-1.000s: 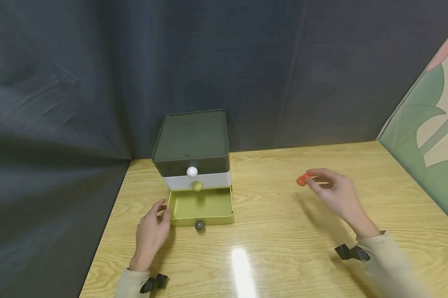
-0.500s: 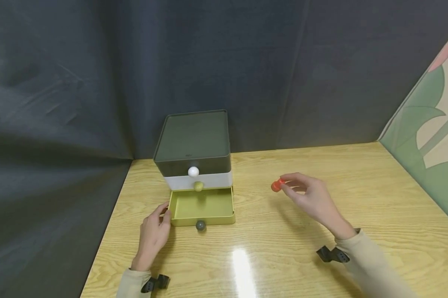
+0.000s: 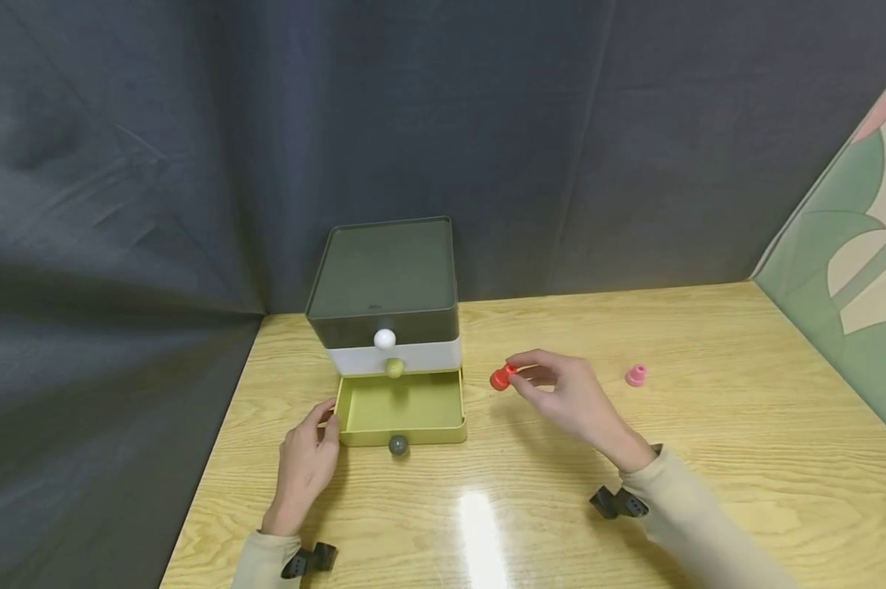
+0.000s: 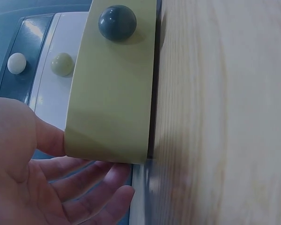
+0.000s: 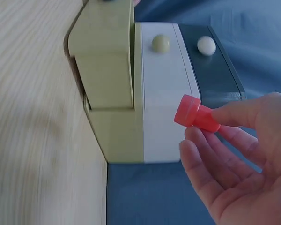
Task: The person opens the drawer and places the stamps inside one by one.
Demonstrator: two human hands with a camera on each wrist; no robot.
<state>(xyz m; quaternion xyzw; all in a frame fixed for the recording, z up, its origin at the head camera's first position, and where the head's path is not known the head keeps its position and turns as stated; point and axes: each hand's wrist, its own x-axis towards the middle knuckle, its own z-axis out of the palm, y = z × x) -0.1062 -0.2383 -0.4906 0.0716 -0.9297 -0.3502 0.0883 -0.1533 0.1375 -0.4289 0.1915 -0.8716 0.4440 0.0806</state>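
My right hand (image 3: 571, 397) pinches a small red peg-shaped piece (image 3: 501, 377) between thumb and fingers. The piece has a wide round end and a narrower neck, and is held just right of the chest of drawers; the right wrist view shows its wide end (image 5: 188, 110) pointing away from the palm. The bottom green drawer (image 3: 428, 436) is pulled out, with nothing visible in it. At its left side rests my left hand (image 3: 306, 462), thumb (image 4: 50, 139) at the front corner and loosely bent fingers along the outer side.
Above the drawer are a white drawer (image 3: 431, 355) with a green knob and a dark one with a white knob (image 3: 385, 339). A pink piece (image 3: 636, 375) stands on the wooden table (image 3: 553, 515) at right. A dark curtain (image 3: 516, 147) hangs behind.
My right hand has carried the red piece leftward toward the drawers, uncovering the pink piece on the table. My left hand has edged against the drawer's side.
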